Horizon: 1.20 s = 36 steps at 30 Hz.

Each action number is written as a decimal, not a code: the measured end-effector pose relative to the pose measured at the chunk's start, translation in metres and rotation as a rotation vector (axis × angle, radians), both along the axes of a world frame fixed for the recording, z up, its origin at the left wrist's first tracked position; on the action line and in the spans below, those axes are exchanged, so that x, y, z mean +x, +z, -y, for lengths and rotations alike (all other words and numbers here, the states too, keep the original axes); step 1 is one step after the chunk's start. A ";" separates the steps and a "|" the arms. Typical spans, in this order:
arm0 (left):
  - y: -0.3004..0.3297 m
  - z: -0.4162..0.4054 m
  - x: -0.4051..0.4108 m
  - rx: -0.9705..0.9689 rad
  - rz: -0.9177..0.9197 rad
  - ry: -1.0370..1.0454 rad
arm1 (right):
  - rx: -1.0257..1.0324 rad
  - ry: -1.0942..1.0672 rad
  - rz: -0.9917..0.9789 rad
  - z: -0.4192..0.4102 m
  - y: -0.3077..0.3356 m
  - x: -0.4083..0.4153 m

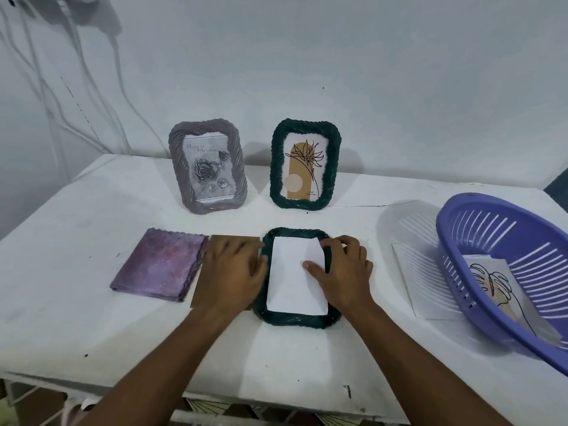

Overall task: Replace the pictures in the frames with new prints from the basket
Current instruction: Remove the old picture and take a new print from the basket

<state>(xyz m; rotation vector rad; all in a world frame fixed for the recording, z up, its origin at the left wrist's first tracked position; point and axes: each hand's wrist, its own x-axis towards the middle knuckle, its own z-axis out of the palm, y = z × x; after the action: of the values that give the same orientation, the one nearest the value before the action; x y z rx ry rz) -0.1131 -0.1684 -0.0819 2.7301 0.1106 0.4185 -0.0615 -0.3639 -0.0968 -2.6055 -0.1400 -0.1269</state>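
Observation:
A dark green frame (295, 319) lies face down at the table's middle, with a white print (292, 281) blank side up in its opening. My right hand (344, 272) presses fingers flat on the print and the frame's right edge. My left hand (233, 272) rests flat on a brown backing board (236, 239) beside the frame's left edge, fingertips touching the frame. Two frames stand at the back: a grey-purple one (207, 166) with a rose picture and a dark green one (305, 162) with a line-drawn plant. The purple basket (479, 229) at right holds a leaf print (491, 281).
A purple mottled frame (159, 265) lies face down left of the backing board. A white sheet (424, 284) lies partly under the basket. White cables (76, 96) hang down the wall at the back left. The table's front edge runs below my forearms.

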 end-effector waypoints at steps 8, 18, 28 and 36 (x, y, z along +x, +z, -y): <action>0.011 0.034 0.019 -0.010 -0.192 0.021 | 0.040 0.021 0.050 -0.004 -0.006 0.000; 0.015 0.033 0.019 -0.164 -0.140 0.074 | 0.011 0.128 0.143 0.000 -0.012 0.000; 0.021 0.018 0.020 -0.411 -0.149 -0.026 | 0.422 0.181 0.057 0.001 0.018 -0.004; 0.054 0.025 0.035 -1.215 -0.262 -0.322 | 0.853 0.043 -0.076 0.026 0.068 0.011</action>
<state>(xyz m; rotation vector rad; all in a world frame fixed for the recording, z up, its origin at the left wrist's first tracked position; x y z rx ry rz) -0.0777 -0.1932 -0.0276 1.5373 -0.0159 -0.1099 -0.0506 -0.3902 -0.0289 -1.7526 -0.0863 -0.0527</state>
